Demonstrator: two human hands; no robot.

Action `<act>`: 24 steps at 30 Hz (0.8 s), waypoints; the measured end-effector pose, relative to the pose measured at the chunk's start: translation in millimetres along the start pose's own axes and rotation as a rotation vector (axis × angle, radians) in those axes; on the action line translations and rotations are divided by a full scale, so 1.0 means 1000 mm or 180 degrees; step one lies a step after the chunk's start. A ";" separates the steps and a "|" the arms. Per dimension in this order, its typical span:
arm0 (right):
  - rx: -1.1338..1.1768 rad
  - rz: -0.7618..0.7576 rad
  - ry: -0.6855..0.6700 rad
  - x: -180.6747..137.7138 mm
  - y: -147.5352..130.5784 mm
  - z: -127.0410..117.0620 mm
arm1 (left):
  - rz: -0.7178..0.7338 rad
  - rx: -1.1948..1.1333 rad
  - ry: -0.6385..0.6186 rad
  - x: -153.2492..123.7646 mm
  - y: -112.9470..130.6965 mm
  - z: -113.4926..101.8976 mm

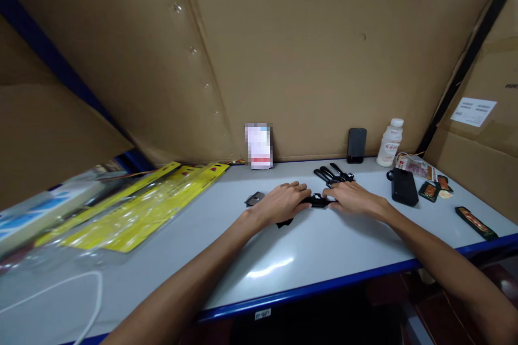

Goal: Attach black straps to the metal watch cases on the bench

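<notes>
Both my hands rest on the grey table [307, 259] near its middle, palms down. My left hand [283, 202] and my right hand [352, 198] each close their fingers on an end of a small black part [318, 201] that lies between them on the tabletop. Part of that black piece sticks out under my left wrist. Just behind my right hand lie black scissor-like tools [334, 173]. A small dark grey piece [254, 199] sits to the left of my left hand.
Yellow blister packs [137, 207] in clear plastic lie at the left, with a white cable [91, 302] in front. At the back stand a phone [356, 145] and a white bottle [390, 143]. A black box [403, 186], small packets [435, 188] lie right. Cardboard walls surround.
</notes>
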State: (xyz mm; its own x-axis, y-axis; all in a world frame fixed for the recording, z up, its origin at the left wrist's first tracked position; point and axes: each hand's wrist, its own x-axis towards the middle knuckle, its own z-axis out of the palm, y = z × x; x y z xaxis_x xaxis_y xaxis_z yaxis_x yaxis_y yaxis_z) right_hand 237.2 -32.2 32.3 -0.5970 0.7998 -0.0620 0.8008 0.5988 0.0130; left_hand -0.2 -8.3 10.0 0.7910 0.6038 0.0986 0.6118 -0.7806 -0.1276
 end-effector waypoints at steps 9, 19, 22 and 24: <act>-0.0331 -0.0108 0.0084 0.004 -0.003 0.003 | -0.0032 -0.0147 -0.0094 -0.005 -0.008 -0.008; -0.0785 -0.0337 0.0188 0.006 -0.008 0.008 | -0.0050 -0.0223 0.0033 -0.007 -0.011 -0.008; -0.0988 -0.0451 0.0311 0.006 -0.008 0.015 | -0.0099 -0.0143 0.0020 -0.008 -0.013 -0.006; -0.0974 -0.0472 0.0350 0.008 -0.008 0.018 | -0.0119 -0.0075 -0.0025 -0.008 -0.013 -0.006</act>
State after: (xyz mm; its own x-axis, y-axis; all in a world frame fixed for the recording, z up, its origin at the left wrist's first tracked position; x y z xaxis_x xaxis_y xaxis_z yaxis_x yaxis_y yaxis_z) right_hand 227.4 -31.3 13.8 -0.7206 0.6930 0.0219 0.6636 0.6802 0.3113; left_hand -14.9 -4.1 16.9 0.7676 0.6339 0.0951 0.6409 -0.7610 -0.1007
